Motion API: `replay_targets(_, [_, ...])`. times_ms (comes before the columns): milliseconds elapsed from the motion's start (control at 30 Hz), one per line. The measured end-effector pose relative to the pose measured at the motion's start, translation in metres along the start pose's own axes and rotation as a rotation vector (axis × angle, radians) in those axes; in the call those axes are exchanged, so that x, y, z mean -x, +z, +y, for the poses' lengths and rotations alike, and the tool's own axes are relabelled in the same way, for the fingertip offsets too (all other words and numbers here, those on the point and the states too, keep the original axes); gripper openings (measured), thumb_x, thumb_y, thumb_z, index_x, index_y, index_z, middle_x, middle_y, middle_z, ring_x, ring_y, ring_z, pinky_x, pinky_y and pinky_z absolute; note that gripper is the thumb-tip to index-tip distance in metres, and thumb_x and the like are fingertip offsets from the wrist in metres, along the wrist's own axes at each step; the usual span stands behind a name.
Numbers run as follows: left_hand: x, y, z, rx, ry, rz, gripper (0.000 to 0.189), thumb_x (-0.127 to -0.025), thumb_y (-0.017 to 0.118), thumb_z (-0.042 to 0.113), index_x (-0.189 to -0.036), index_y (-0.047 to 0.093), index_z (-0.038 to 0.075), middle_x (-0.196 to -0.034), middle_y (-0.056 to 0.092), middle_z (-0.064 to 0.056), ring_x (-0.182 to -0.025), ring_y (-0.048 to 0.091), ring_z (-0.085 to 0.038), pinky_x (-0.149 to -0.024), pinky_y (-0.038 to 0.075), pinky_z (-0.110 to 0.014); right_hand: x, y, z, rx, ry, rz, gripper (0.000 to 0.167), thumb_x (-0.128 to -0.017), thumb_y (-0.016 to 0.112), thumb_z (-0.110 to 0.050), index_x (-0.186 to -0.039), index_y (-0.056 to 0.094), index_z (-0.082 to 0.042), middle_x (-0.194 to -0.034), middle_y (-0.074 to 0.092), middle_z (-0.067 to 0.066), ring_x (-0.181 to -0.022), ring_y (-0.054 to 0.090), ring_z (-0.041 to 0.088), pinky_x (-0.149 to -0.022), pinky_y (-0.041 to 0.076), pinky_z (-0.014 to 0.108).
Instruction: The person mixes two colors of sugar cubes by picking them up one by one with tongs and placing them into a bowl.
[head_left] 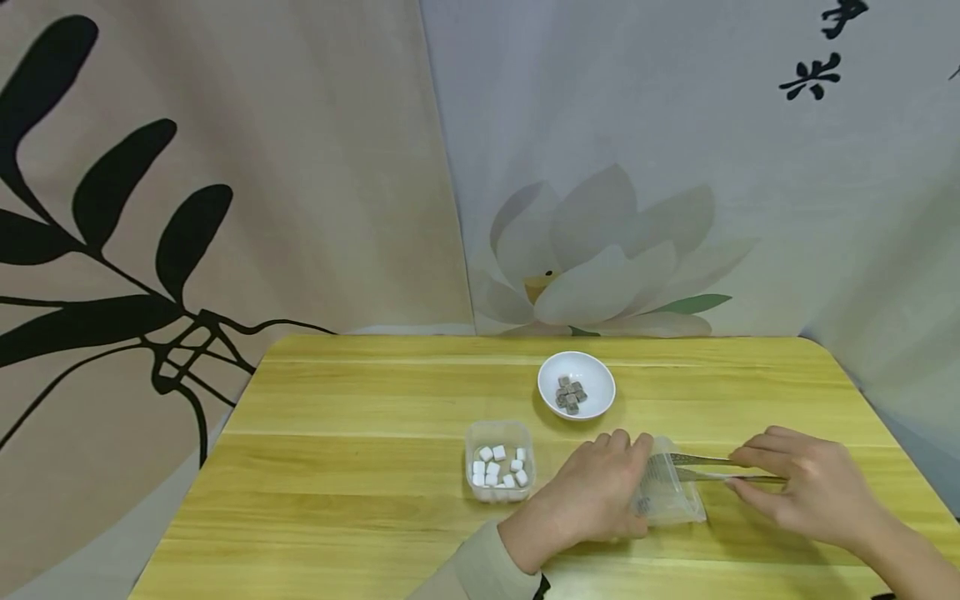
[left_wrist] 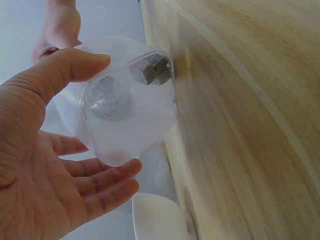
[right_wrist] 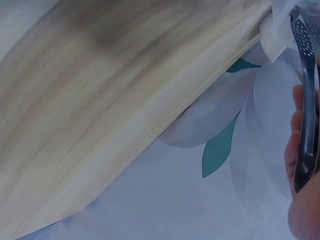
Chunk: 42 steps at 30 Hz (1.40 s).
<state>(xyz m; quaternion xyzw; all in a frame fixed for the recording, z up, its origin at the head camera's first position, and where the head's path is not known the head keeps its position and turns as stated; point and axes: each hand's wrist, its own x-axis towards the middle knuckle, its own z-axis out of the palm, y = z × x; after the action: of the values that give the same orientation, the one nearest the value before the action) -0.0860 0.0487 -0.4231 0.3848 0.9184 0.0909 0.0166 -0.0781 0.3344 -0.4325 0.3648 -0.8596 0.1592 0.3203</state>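
Observation:
My left hand grips a clear plastic container tipped on its side near the table's front right, its mouth facing right. In the left wrist view, the thumb lies over its upper edge and the fingers are below. A few grey cubes lie in a corner of this container. Metal tongs with perforated ends are held in my right hand, the thumb on one arm and fingers on the other. Their ends reach into the container; a perforated end shows blurred through the plastic.
Beyond the left hand stands a white bowl with several grey cubes in it. Left of that hand is a second clear container holding several white cubes. A printed curtain hangs behind the wooden table.

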Motion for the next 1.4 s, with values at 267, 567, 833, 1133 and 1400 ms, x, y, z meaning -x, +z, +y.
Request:
replay_targets(267, [0.0,-0.001,0.0,0.01,-0.012,-0.011,0.079,-0.072,0.093,0.047,-0.132,0.051,0.015,-0.095,0.047,0.006,-0.082,0.044,-0.008,-0.068,0.039,-0.019,0.007,-0.017,0.004,0.014,0.068,0.024,0.059,-0.1,0.053,-0.066,-0.075,0.078,-0.019,-0.075,0.069,-0.012,-0.062,0.061,0.002,-0.051,0.046,0.016])
replay_targets(567, [-0.001,-0.002,-0.001,0.001,-0.018,-0.019,0.085,-0.072,0.093,0.048,-0.137,0.05,0.014,-0.099,0.049,0.006,-0.085,0.046,-0.007,-0.07,0.041,-0.02,0.011,-0.033,0.01,-0.019,0.153,0.092,0.057,-0.096,0.06,-0.067,-0.077,0.079,-0.018,-0.077,0.069,-0.012,-0.068,0.058,-0.009,-0.049,0.04,0.016])
replay_targets(833, [-0.001,-0.002,-0.001,0.017,-0.015,-0.023,0.086,-0.072,0.093,0.047,-0.138,0.05,0.013,-0.1,0.05,0.005,-0.085,0.046,-0.007,-0.072,0.042,-0.02,0.002,-0.037,0.014,0.018,0.187,0.122,0.062,-0.095,0.058,-0.07,-0.075,0.078,-0.015,-0.075,0.069,-0.01,-0.073,0.055,-0.012,-0.052,0.04,0.016])
replay_targets(1133, [0.0,-0.001,-0.001,0.01,-0.007,-0.009,0.084,-0.072,0.092,0.048,-0.136,0.05,0.013,-0.098,0.048,0.006,-0.084,0.045,-0.008,-0.069,0.04,-0.02,-0.033,-0.015,0.021,-0.052,0.16,0.204,0.063,-0.094,0.064,-0.066,-0.074,0.079,-0.008,-0.073,0.072,-0.001,-0.066,0.056,-0.007,-0.051,0.039,0.014])
replay_targets(1400, [-0.001,-0.002,-0.001,0.015,-0.012,-0.017,0.083,-0.072,0.092,0.049,-0.135,0.05,0.015,-0.098,0.047,0.007,-0.084,0.045,-0.007,-0.069,0.04,-0.02,-0.06,0.019,0.028,-0.057,0.176,0.159,0.065,-0.095,0.058,-0.07,-0.084,0.083,-0.011,-0.08,0.076,0.004,-0.063,0.062,0.008,-0.053,0.043,0.019])
